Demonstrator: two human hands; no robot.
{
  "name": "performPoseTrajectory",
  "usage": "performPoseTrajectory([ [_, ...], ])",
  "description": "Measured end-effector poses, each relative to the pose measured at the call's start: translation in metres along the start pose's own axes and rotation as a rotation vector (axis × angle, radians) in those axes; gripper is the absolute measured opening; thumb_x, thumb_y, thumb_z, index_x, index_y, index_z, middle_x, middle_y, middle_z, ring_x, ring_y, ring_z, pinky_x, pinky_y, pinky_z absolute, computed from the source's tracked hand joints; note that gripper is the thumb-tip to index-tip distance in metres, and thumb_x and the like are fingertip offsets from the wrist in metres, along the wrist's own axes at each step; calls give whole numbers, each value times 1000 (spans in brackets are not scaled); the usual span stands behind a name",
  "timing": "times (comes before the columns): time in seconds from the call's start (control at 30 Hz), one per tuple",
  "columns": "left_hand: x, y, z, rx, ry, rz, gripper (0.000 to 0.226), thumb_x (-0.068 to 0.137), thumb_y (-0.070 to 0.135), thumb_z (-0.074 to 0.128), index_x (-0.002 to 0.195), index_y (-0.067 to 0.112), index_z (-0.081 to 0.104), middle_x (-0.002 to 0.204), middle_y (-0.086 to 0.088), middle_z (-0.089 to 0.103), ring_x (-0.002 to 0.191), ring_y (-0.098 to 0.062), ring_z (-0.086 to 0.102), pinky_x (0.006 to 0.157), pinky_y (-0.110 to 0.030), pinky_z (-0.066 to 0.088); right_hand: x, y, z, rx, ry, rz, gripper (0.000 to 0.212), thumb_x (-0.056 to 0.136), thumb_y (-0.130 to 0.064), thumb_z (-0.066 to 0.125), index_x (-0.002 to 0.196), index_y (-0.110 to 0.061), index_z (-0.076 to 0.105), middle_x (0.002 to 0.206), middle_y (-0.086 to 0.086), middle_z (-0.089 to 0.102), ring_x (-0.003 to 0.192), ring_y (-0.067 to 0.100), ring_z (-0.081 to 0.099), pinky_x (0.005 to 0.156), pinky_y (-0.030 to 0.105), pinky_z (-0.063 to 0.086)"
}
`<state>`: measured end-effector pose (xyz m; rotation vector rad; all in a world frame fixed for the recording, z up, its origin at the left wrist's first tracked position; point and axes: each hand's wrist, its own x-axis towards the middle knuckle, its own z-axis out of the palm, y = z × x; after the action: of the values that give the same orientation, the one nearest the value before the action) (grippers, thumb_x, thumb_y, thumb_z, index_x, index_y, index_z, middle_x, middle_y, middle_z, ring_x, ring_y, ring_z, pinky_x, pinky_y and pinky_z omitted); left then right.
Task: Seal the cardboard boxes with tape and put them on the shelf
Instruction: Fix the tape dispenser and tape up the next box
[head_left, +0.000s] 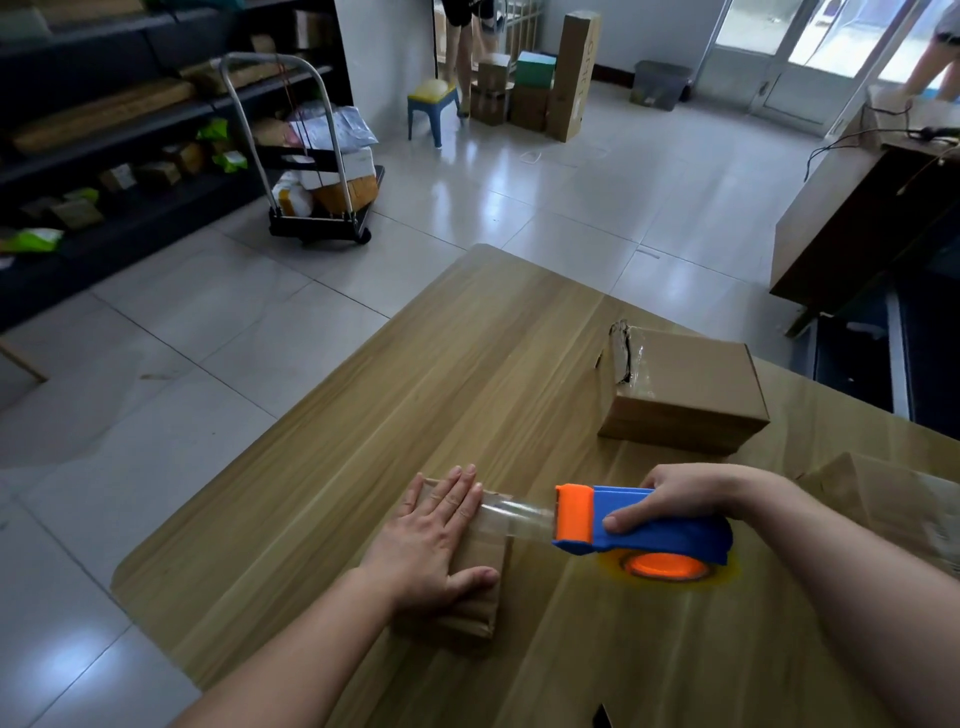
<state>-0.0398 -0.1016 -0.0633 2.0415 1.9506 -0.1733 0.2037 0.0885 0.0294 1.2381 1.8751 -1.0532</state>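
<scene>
A small flat cardboard box (480, 587) lies on the wooden table (363, 441). My left hand (434, 535) rests flat on top of it, fingers spread. My right hand (670, 501) grips a blue and orange tape dispenser (644, 525) just right of the box. A strip of clear tape (519, 517) stretches from the dispenser to the box top under my left fingertips. A larger cardboard box (685, 389) with a torn, taped end sits further back on the right. Dark shelves (104, 130) with parcels line the left wall.
Another cardboard piece (893, 499) lies at the table's right edge. A trolley (322, 171) loaded with parcels stands on the tiled floor by the shelves. Stacked boxes (535, 88), a blue stool (434, 104) and a person's legs are at the far doorway. A dark desk (857, 218) stands right.
</scene>
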Motion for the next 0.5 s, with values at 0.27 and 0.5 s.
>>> performPoseTrajectory([
  [0.27,0,2,1,29,-1,3,98,81,84,16,149,21,-18,154,3,-30,138,-19,-34,112,-40,-21,1,-1,12,-76,99,123,77,57,-79,73,106,-21,57,100,-2,64,93,17,64,84,32,52],
  [0.5,1,3,2,48,-10,-10,106,67,87,-1,148,21,-21,152,3,-33,139,-18,-34,113,-42,-18,6,-31,30,-227,162,155,60,65,-79,66,79,-22,55,87,-1,60,85,19,60,71,30,45],
])
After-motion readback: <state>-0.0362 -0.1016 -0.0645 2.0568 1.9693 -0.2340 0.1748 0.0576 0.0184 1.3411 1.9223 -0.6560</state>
